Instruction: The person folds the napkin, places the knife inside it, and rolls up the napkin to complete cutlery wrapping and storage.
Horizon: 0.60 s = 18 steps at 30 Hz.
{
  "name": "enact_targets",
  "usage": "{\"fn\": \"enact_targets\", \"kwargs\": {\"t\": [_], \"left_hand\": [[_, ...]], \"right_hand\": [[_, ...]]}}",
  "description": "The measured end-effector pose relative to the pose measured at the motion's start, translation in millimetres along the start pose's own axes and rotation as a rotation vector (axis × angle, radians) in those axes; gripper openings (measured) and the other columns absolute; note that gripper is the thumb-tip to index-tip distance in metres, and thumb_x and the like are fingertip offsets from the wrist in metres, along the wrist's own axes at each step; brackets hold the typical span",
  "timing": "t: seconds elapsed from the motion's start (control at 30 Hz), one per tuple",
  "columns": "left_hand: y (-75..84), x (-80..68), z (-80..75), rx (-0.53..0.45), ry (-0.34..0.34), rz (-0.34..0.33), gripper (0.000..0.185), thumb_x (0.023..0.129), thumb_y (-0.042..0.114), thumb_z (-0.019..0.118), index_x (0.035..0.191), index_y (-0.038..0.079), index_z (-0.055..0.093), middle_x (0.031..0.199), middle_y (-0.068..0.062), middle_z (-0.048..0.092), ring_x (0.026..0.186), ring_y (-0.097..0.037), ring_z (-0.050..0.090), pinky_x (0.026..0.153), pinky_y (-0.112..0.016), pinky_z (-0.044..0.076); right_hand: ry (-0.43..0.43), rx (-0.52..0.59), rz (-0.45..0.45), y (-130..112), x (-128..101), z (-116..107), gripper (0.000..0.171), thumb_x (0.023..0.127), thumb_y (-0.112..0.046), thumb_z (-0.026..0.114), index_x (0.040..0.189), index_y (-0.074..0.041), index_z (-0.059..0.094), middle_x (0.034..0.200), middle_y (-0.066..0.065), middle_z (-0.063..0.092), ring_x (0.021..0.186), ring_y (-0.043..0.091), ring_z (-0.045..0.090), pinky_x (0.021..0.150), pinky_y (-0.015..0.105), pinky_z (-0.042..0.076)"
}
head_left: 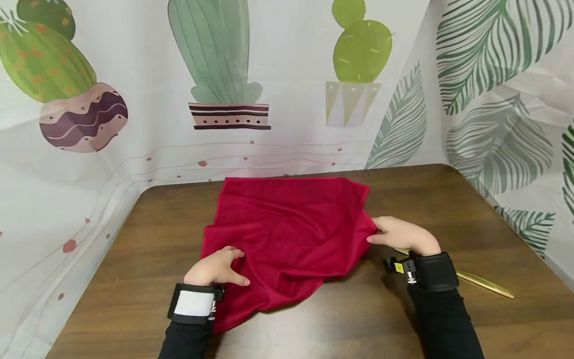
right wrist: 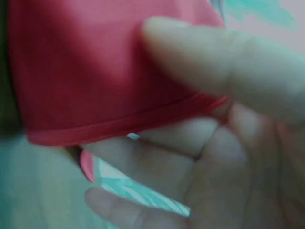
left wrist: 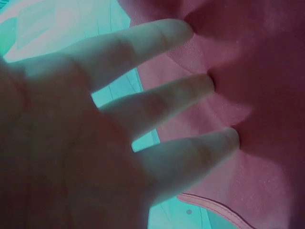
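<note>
A red cloth [head_left: 287, 234] lies rumpled on the brown wooden table [head_left: 448, 199]. My left hand [head_left: 219, 267] rests on the cloth's near-left part. In the left wrist view its fingers [left wrist: 157, 102] are stretched out, and their tips press into the red cloth [left wrist: 257, 71] and dent it. The thumb lies apart on the cloth. My right hand [head_left: 394, 233] pinches the cloth's right edge. In the right wrist view the thumb [right wrist: 214, 62] sits on top of the cloth's hem [right wrist: 119, 124], with the fingers underneath.
A thin gold-coloured object [head_left: 486, 285] lies on the table partly under my right wrist. Curtains printed with cacti [head_left: 215, 65] and leaves [head_left: 493, 124] close in the table's back and sides. Bare wood shows along the near edge.
</note>
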<state>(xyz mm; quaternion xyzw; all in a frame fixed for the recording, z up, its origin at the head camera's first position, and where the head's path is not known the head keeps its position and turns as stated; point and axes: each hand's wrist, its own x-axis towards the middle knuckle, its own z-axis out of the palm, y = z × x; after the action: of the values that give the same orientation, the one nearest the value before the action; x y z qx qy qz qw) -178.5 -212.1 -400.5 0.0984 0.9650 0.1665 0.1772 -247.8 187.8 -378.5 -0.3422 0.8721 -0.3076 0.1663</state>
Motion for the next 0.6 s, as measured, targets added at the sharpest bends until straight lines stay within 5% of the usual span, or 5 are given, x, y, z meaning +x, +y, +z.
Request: {"fn": "enact_targets", "kwargs": {"t": [0.17,0.33,0.47,0.6], "left_hand": [[-4.3,-1.5,-2.5,-0.015,-0.019,0.034,0.067,0.062,0.030,0.077,0.117,-0.001,0.053,0.117,-0.014,0.048,0.107,-0.028,0.044,0.085,-0.043,0.040],[-7.0,-0.3,-4.0,-0.025,-0.054,0.058,0.069,0.063,0.031,0.075,0.119,-0.001,0.051,0.122,-0.018,0.045,0.112,-0.031,0.040,0.088,-0.045,0.038],[-8.7,0.8,-4.2,-0.040,-0.068,0.047,0.068,0.063,0.032,0.076,0.119,0.001,0.051,0.125,-0.018,0.043,0.114,-0.032,0.039,0.087,-0.045,0.038],[-11.1,0.6,-3.7,-0.052,-0.073,0.035,0.066,0.063,0.031,0.076,0.118,0.002,0.053,0.126,-0.019,0.041,0.115,-0.032,0.038,0.088,-0.046,0.038]], "right_hand": [[0.136,0.087,0.020,-4,-10,-10,0.020,0.089,-0.019,0.052,0.103,-0.005,0.053,0.082,-0.001,0.058,0.078,0.017,0.053,0.072,0.029,0.042],[0.260,0.109,0.094,-12,-14,-17,0.017,0.089,-0.017,0.052,0.098,-0.003,0.050,0.071,0.003,0.055,0.068,0.016,0.051,0.066,0.030,0.041],[0.340,0.256,0.138,-16,-15,-19,0.020,0.089,-0.012,0.050,0.100,0.001,0.040,0.069,0.009,0.053,0.058,0.016,0.052,0.058,0.027,0.043],[0.405,0.362,0.070,-17,-15,-19,0.020,0.091,-0.006,0.045,0.106,0.000,0.033,0.069,0.012,0.050,0.054,0.016,0.051,0.053,0.027,0.043]]}}
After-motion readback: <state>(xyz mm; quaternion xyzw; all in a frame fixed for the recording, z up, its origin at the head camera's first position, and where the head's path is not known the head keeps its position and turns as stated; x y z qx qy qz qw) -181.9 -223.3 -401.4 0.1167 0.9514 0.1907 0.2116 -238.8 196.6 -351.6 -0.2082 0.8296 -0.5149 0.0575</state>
